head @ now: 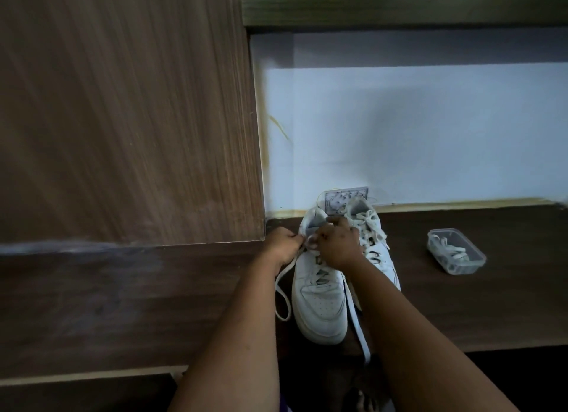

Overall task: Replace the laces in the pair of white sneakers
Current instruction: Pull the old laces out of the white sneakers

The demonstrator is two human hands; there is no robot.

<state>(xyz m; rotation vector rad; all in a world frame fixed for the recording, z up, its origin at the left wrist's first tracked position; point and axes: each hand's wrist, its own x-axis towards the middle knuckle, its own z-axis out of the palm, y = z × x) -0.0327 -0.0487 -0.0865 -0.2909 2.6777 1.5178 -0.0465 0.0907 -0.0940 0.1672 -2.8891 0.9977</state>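
Two white sneakers stand side by side on a dark wooden desk (pixel 507 304), toes toward me. The left sneaker (pixel 319 304) has a white lace (pixel 281 291) threaded through its upper eyelets. One lace end loops down the left side and the other trails past the toe on the right. My left hand (pixel 284 247) pinches the lace at the shoe's left upper eyelets. My right hand (pixel 338 242) grips the lace over the tongue. The right sneaker (pixel 376 242) is laced and partly hidden behind my right forearm.
A clear plastic container (pixel 456 255) holding white laces sits on the desk to the right. A wooden cabinet panel (pixel 123 119) rises at the left. A small patterned box (pixel 345 201) leans on the wall behind the shoes. A shelf (pixel 399 9) runs overhead.
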